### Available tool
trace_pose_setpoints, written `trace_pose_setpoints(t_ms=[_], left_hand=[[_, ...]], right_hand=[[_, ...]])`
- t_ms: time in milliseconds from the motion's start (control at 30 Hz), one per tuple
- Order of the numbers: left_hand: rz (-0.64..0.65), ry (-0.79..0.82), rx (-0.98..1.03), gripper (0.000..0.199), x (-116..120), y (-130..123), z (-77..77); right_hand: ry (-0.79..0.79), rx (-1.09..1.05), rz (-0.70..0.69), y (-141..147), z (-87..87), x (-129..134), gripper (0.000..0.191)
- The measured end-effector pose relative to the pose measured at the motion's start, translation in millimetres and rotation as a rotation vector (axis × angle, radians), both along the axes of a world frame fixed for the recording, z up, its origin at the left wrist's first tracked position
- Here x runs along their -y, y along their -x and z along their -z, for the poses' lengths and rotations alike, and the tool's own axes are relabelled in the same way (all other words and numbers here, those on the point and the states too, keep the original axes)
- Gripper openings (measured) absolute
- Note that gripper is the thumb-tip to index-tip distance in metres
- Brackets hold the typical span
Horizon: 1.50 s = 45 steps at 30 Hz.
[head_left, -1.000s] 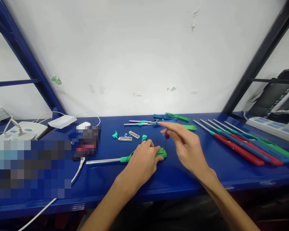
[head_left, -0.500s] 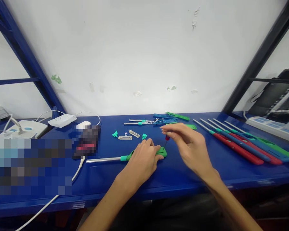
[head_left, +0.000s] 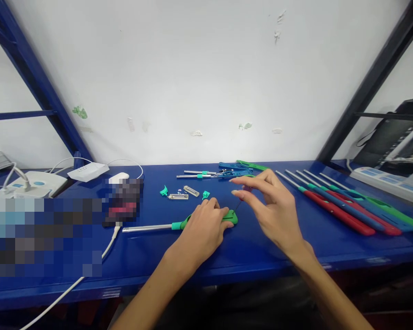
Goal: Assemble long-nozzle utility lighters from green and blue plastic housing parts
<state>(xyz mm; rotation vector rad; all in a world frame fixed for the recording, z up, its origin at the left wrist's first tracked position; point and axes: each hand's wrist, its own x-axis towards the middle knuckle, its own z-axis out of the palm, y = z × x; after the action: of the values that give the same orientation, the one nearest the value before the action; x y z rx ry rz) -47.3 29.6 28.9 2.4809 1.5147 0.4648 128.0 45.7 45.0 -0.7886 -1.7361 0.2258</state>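
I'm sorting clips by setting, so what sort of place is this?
Probably a workbench: loose clear cartridges on the blue tabletop, a row of what look like long lighters, and a thin tool in the right hand.

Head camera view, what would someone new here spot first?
Probably the two hands at centre: the left hand pins a green lighter-like tool on the blue table, and the right hand has a thin screwdriver slanting to its handle end. Next, likely, the bright row of red, blue and green tools at right.
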Motion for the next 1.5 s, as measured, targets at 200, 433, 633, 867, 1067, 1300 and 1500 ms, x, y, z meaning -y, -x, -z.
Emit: trace_pose_setpoints(t_ms=[200,433,633,867,1067,1300,1500], left_hand=[[0.006,-0.007,0.001,0.021,0,2,1.0],[0.003,-0.019,0.002,0.027,3,1,2.3],[0.002,-0.028,0.000,0.028,2,1,4.2],[0.005,-0.017,0.001,0.024,3,1,1.7],[-0.001,-0.019,0.011,0.022,2,1,2.6],[0.001,-0.020,0.008,0.023,2,1,2.7],[-0.003,-0.015,0.007,0.026,2,2,3.9]], right_hand=[[0.075,0.110,-0.188,-1,-3.9,3,0.042],[-0.030,0.072,0.051,1,-0.1,1,0.015],[0.056,0.010,-0.030,1,6.1,-3,0.032],[-0.005,0.055,-0.002,0,1.5,-3,0.020],[0.019,0.018,-0.023,0,4.0,-3,0.014],[-0.015,0.044,0.006,2,6.6,-7,0.008],[-0.014,0.044,0.038,-3,3.2,-6,0.009]])
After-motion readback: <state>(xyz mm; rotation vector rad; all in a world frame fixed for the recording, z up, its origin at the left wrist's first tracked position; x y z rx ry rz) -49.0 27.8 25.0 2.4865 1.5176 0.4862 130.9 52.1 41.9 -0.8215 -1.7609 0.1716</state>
